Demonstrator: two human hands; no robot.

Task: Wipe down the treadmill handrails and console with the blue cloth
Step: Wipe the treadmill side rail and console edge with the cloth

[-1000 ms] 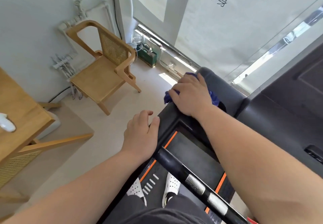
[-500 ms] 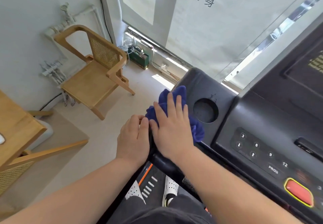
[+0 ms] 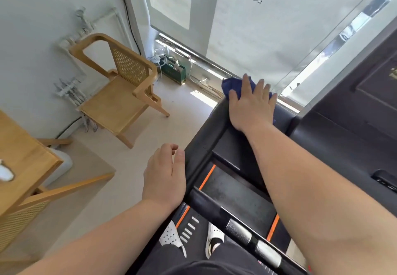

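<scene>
1. Pressing your right hand [image 3: 250, 105] flat on the blue cloth [image 3: 231, 87], you are keeping the fingers spread and extended; the palm is covering most of the cloth rather than gripping it.
2. You are holding the cloth against the far left corner of the treadmill console [image 3: 343, 137], where the left handrail [image 3: 200, 146] is meeting it; blue folds are showing past the fingertips on the far side and at the right edge of the hand.
3. Your left hand [image 3: 164, 178] is lying beside the left handrail, its thumb side touching the rail's outer edge; the fingers are loosely curled and holding nothing.
4. You are standing on the treadmill deck [image 3: 234, 193], white shoes [image 3: 171, 235] showing near the bottom, behind a crossbar with metal grip sensors [image 3: 253, 239].
5. A wooden chair [image 3: 120, 90] is standing on the floor to the far left, well apart from the treadmill; a wooden table edge [image 3: 23, 156] is sitting at the near left.
6. A green bag [image 3: 174, 70] is resting by the window base, beyond the chair.
</scene>
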